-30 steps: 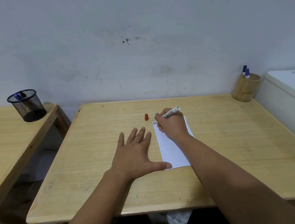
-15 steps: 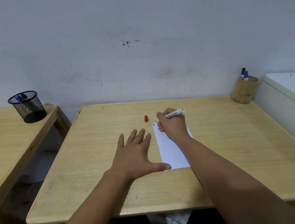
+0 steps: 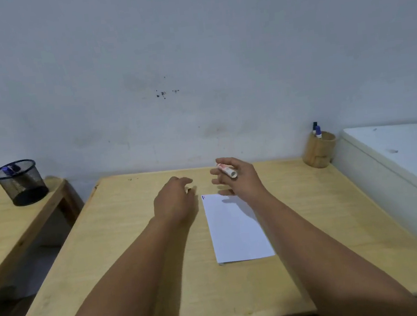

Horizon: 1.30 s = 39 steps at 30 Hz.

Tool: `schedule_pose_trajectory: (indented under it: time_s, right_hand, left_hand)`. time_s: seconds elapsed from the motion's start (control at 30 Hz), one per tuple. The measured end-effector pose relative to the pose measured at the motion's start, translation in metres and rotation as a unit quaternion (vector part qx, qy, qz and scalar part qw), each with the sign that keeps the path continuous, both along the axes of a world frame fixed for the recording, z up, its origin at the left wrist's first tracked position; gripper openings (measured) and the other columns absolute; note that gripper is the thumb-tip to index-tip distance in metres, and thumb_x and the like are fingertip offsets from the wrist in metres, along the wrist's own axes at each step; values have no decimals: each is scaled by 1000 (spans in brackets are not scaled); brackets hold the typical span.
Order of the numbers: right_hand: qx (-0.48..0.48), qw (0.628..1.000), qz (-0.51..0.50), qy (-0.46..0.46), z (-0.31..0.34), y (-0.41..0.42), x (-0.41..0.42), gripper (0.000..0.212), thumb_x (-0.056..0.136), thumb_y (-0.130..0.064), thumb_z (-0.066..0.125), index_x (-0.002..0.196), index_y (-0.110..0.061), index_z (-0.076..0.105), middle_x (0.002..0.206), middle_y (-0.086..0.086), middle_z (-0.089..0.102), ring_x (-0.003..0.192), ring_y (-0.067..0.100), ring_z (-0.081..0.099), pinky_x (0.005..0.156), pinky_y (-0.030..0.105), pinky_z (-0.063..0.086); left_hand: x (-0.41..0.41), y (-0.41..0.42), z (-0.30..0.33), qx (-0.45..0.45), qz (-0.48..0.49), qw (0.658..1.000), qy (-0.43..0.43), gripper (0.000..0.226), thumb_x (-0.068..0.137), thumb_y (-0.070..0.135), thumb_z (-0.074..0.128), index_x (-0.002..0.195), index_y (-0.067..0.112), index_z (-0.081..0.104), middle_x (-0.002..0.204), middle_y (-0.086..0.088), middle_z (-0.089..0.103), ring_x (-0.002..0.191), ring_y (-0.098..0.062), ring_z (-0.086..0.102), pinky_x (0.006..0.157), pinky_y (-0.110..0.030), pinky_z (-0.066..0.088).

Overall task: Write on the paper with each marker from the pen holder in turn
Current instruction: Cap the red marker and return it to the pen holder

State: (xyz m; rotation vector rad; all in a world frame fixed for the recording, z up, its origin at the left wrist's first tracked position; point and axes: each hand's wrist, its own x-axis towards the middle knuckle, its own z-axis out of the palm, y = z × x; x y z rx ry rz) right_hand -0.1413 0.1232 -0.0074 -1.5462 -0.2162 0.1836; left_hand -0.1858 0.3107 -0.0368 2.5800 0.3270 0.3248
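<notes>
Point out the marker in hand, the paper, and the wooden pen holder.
marker (image 3: 227,170): head view, on its white barrel, in the right hand (image 3: 241,180).
paper (image 3: 236,230): head view, middle of the sheet.
wooden pen holder (image 3: 318,151): head view, on its front wall.

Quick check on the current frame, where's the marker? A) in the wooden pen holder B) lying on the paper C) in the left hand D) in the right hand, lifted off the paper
D: the marker sits in the fingers of the right hand, raised beyond the far end of the paper, not touching it.
</notes>
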Motion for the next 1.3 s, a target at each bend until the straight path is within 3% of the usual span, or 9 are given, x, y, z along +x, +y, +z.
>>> schedule_pose_trajectory:
  time_s: [0.1, 0.2, 0.33, 0.5, 0.67, 0.83, 1.07, 1.2, 1.3]
  right_hand:
    - [62, 996, -16, 56, 6, -13, 1, 26, 108, -9, 59, 122, -19, 77, 113, 10, 83, 94, 27, 84, 75, 42, 69]
    - [106, 992, -19, 73, 7, -24, 1, 25, 105, -5, 58, 111, -13, 80, 102, 13, 76, 82, 32, 79, 76, 49, 68]
    - [-12, 1000, -12, 7, 2, -28, 1, 19, 105, -2, 59, 102, -20, 63, 100, 7, 72, 59, 15, 67, 58, 34, 63]
    - [-129, 988, -14, -79, 0, -28, -3, 31, 97, -9, 75, 113, -35, 68, 98, -2, 78, 68, 8, 75, 67, 29, 59]
    - [-136, 983, -33, -117, 13, -29, -10, 34, 93, -3, 75, 97, -37, 78, 95, -9, 78, 73, 12, 75, 72, 24, 54]
    - [-134, 982, -41, -130, 27, -36, -16, 25, 94, -6, 76, 105, -28, 79, 100, -2, 79, 71, 13, 75, 70, 22, 53]
    - [-109, 986, -54, -115, 43, -60, -19, 20, 94, -6, 78, 97, -25, 80, 93, -3, 77, 72, 17, 78, 73, 37, 62]
    - [-110, 986, -72, -102, 44, -95, -12, 14, 96, -7, 78, 102, -20, 80, 94, 0, 77, 75, 21, 82, 69, 33, 65]
    - [-176, 973, -96, -111, 46, -134, 9, 23, 99, -10, 75, 121, -17, 77, 98, 1, 75, 86, 28, 83, 75, 43, 65]
  left_hand:
    - [9, 1, -7, 10, 3, 1000, -5, 24, 97, 33, 61, 117, 27, 74, 119, 6, 73, 111, -21, 66, 85, -33, 52]
    - [14, 3, -7, -42, 19, 999, -18, 19, 94, 26, 66, 109, 24, 78, 110, 5, 78, 105, -22, 70, 85, -34, 55]
    - [20, -2, 24, -304, 37, 950, -64, 14, 91, 17, 72, 104, 14, 77, 84, 3, 79, 83, -15, 72, 72, -28, 51]
    - [18, -18, 69, -470, 0, 879, -80, 14, 97, 20, 70, 100, 9, 78, 87, 1, 77, 80, -14, 69, 73, -30, 52]
    - [15, -29, 87, -458, -17, 885, -79, 13, 96, 21, 70, 96, 12, 79, 85, 4, 78, 79, -13, 68, 72, -30, 51]
    - [9, -44, 97, -409, -46, 908, -81, 12, 94, 17, 71, 94, 11, 81, 81, 4, 75, 77, -13, 68, 70, -31, 49]
    - [13, -81, 106, -353, -70, 928, -92, 12, 90, 16, 74, 81, 15, 81, 77, 6, 77, 78, -18, 70, 76, -39, 58]
    - [29, -115, 111, -308, -98, 943, -80, 20, 93, 22, 70, 76, 20, 80, 83, -1, 79, 84, -28, 73, 79, -44, 62]
    - [45, -152, 115, -237, -136, 959, -79, 27, 102, 28, 51, 100, 21, 77, 99, -5, 78, 93, -27, 70, 83, -40, 55]
